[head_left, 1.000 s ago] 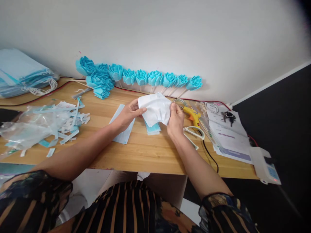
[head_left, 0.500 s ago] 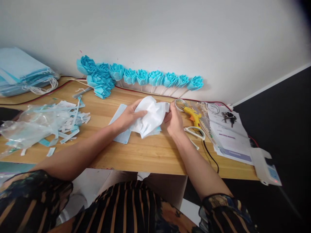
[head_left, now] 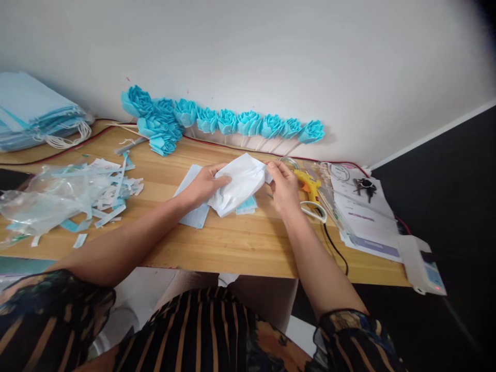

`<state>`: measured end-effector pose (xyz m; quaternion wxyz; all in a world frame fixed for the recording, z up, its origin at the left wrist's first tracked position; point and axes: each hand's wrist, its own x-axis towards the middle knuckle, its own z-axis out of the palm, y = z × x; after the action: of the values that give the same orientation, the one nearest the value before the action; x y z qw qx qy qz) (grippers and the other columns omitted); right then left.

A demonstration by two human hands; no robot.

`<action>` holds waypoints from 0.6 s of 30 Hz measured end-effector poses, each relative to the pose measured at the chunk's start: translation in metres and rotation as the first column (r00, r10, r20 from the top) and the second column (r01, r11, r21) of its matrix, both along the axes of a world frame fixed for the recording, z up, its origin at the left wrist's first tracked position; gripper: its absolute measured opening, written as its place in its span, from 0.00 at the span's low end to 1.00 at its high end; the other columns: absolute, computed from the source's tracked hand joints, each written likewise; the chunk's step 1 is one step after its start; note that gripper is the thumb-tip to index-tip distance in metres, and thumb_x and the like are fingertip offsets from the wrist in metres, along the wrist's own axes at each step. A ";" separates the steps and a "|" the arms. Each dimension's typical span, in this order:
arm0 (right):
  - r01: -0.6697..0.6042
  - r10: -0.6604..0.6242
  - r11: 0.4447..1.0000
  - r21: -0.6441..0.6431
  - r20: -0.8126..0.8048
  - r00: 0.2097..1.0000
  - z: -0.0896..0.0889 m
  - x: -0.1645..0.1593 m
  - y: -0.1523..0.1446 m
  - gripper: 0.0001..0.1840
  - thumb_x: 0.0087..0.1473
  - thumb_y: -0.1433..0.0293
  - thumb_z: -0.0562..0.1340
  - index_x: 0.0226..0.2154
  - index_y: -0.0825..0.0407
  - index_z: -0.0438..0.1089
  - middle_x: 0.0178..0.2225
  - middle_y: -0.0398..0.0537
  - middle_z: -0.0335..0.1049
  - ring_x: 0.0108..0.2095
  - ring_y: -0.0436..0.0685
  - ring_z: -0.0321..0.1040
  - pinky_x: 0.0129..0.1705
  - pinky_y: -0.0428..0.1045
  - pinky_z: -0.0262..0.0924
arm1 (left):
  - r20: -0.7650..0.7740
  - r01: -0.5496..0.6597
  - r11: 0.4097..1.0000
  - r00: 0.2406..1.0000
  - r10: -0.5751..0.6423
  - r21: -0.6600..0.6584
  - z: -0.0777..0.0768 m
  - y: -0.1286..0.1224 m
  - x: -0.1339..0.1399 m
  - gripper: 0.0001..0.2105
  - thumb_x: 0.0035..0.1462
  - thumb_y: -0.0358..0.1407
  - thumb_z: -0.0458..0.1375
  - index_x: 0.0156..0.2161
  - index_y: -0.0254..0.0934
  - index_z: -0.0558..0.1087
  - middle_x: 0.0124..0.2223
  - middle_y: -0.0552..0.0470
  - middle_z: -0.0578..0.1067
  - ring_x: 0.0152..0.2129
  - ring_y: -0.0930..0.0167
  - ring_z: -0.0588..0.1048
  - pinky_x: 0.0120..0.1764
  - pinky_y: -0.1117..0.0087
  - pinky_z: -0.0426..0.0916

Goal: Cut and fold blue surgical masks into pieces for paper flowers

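Between my two hands is a creased sheet of white and pale blue face-mask fabric point(head_left: 241, 181), lifted over the table. My left hand point(head_left: 207, 186) is closed on its left side, thumb lying on top. The fingers of my right hand point(head_left: 284, 183) pinch its right upper edge. Below the sheet lie flat pale blue mask pieces point(head_left: 196, 217) on the left and a small bright blue stack point(head_left: 247, 205) on the right. White-handled scissors point(head_left: 315, 211) rest beside my right wrist, partly hidden by it.
Blue fabric flowers point(head_left: 248, 124) on sticks lean along the wall. At left are a mask stack point(head_left: 36, 111), a clear plastic bag point(head_left: 50, 199) and blue scraps point(head_left: 116, 199). A yellow glue gun point(head_left: 309, 185), papers point(head_left: 364, 222), keys point(head_left: 365, 188) and a white power strip point(head_left: 420, 263) occupy the right.
The sheet has been pulled flatter and wider between my hands. My right hand has moved slightly right and its fingers have shifted onto the sheet's upper edge. The small blue stack shows more.
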<state>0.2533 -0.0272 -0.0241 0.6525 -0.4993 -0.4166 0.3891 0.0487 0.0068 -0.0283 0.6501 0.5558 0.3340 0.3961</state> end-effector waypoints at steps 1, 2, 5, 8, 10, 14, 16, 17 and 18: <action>-0.007 0.007 1.000 0.000 0.019 1.000 0.001 0.002 0.000 0.15 0.48 0.54 0.68 0.32 0.47 0.76 0.31 0.41 0.75 0.33 0.51 0.69 0.34 0.47 0.63 | -0.003 -0.001 1.000 1.000 0.001 0.000 0.000 0.000 0.000 0.18 0.46 0.37 0.65 0.44 0.34 0.79 0.30 0.53 0.76 0.21 0.74 0.68 0.25 0.73 0.61; -0.005 0.005 1.000 0.004 0.038 0.999 0.003 0.004 0.000 0.16 0.49 0.53 0.68 0.34 0.46 0.77 0.33 0.43 0.76 0.36 0.53 0.71 0.36 0.48 0.64 | -0.007 0.002 1.000 1.000 -0.002 0.001 0.000 0.000 -0.001 0.17 0.46 0.37 0.65 0.43 0.34 0.80 0.30 0.53 0.76 0.21 0.74 0.67 0.25 0.74 0.60; -0.014 0.013 1.000 0.015 0.097 0.995 0.005 0.009 0.000 0.19 0.48 0.51 0.68 0.38 0.46 0.78 0.36 0.45 0.78 0.41 0.57 0.73 0.42 0.51 0.65 | -0.023 0.040 0.999 0.999 -0.040 0.019 0.001 -0.001 -0.001 0.16 0.46 0.38 0.65 0.42 0.34 0.80 0.31 0.52 0.76 0.21 0.74 0.68 0.24 0.74 0.60; -0.097 0.092 0.995 0.016 0.199 0.976 0.006 0.010 -0.003 0.16 0.48 0.52 0.68 0.34 0.46 0.79 0.32 0.43 0.77 0.37 0.56 0.71 0.41 0.50 0.63 | -0.060 0.092 0.995 0.994 -0.089 0.047 0.001 -0.003 -0.001 0.16 0.47 0.39 0.65 0.41 0.34 0.80 0.30 0.52 0.76 0.21 0.74 0.68 0.24 0.74 0.59; -0.124 0.113 0.992 0.015 0.316 0.942 0.007 0.008 -0.005 0.14 0.49 0.55 0.69 0.27 0.48 0.77 0.25 0.40 0.71 0.30 0.52 0.65 0.34 0.48 0.59 | -0.072 0.106 0.993 0.992 -0.102 0.046 0.002 -0.003 0.000 0.15 0.47 0.40 0.65 0.40 0.33 0.80 0.29 0.52 0.76 0.21 0.73 0.68 0.24 0.74 0.59; 0.052 -0.100 0.990 0.135 0.382 0.919 0.007 0.010 -0.005 0.18 0.53 0.56 0.66 0.21 0.51 0.70 0.19 0.37 0.58 0.23 0.48 0.52 0.27 0.46 0.48 | -0.066 0.068 0.997 0.996 -0.066 0.029 0.000 0.001 0.000 0.14 0.46 0.42 0.67 0.33 0.33 0.78 0.28 0.51 0.76 0.22 0.73 0.69 0.25 0.73 0.60; 0.185 -0.243 0.959 0.213 0.288 0.926 0.006 0.014 -0.001 0.19 0.54 0.55 0.65 0.22 0.50 0.68 0.20 0.37 0.57 0.24 0.48 0.52 0.28 0.46 0.49 | -0.072 0.017 0.999 0.997 -0.014 0.033 -0.002 0.004 0.000 0.14 0.46 0.43 0.68 0.29 0.33 0.77 0.26 0.52 0.75 0.21 0.74 0.68 0.25 0.73 0.60; 0.236 -0.292 0.943 0.235 0.244 0.925 0.005 0.017 0.002 0.19 0.54 0.54 0.64 0.22 0.50 0.67 0.20 0.37 0.57 0.24 0.48 0.53 0.29 0.46 0.49 | -0.068 -0.014 0.999 0.998 0.016 0.035 -0.004 0.006 0.000 0.14 0.46 0.44 0.68 0.28 0.33 0.76 0.25 0.52 0.74 0.21 0.74 0.67 0.25 0.73 0.59; 0.273 -0.326 0.930 0.248 0.208 0.922 0.004 0.019 0.005 0.19 0.53 0.54 0.64 0.22 0.50 0.67 0.21 0.37 0.56 0.25 0.48 0.53 0.29 0.46 0.50 | -0.058 -0.049 0.998 0.997 0.051 0.035 -0.005 0.007 0.000 0.14 0.46 0.44 0.68 0.27 0.33 0.75 0.24 0.52 0.73 0.20 0.75 0.67 0.25 0.73 0.59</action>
<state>0.2723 -0.0227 -0.0203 0.6978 -0.5285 -0.4518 0.1721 0.0489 0.0141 -0.0331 0.6207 0.5695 0.3598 0.4012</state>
